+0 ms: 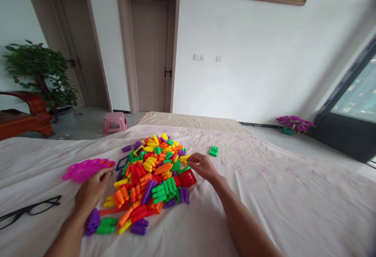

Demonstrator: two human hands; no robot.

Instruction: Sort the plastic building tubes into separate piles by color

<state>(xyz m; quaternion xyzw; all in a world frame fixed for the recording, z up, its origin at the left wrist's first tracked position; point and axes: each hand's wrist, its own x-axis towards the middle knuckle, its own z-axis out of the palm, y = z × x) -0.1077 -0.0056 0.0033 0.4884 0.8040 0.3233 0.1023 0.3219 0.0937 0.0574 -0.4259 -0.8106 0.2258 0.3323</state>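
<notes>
A heap of plastic toy building blocks (139, 171) in red, orange, yellow, green and purple lies on the cloth in front of me. At its right edge my right hand (202, 166) has thumb and forefinger pinched on a yellow block (184, 158). A red square block (188, 178) sits just below those fingers. On the other side, my left hand (93, 188) is closed, its fingertips together beside a magenta scalloped plastic piece (84, 171); what it holds, if anything, is hidden. A dark blue square frame (122, 163) lies between that hand and the heap.
One green block (214, 151) lies apart, right of the heap. Black-framed glasses (32, 209) rest at the left on the flowered cloth (273, 198). Beyond the cloth stand a pink stool (115, 122), a wooden armchair (28, 112) and potted purple flowers (294, 124).
</notes>
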